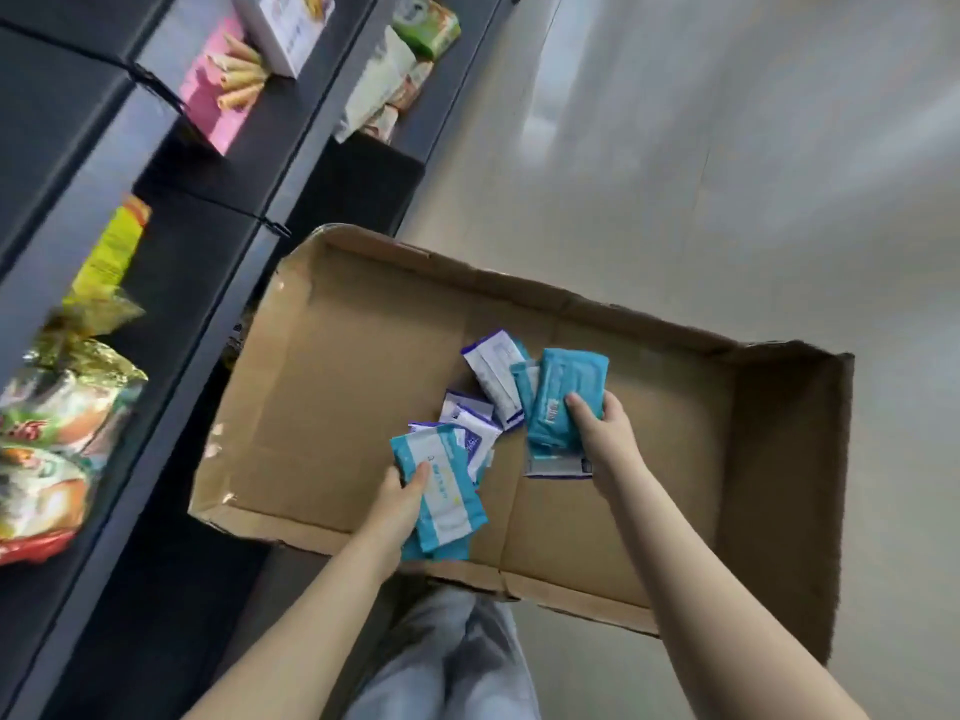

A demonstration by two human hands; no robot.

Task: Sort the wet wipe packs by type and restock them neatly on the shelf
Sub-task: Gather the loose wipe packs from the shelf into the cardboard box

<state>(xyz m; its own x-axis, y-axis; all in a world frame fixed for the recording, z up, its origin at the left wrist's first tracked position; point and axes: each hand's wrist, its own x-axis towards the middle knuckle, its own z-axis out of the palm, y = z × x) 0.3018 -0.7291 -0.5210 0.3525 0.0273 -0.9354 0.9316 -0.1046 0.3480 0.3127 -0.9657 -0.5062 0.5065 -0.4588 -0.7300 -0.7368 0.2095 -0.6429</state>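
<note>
- Wet wipe packs (pixel 475 433) lie heaped mid-box, overlapping, with their labels blurred.
- Left hand (pixel 402 498) grips a teal-white pack (pixel 449 493); right hand (pixel 597 426) grips a teal pack (pixel 563 402) that half hides another beneath.
- Cardboard box (pixel 363 381) floor lies bare toward both ends; shelf (pixel 78 213) stands just beside it.

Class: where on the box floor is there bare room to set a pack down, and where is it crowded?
Bare: box floor between its left wall and the white packs, and beyond the right hand to the right wall. Crowded: the middle.
</note>
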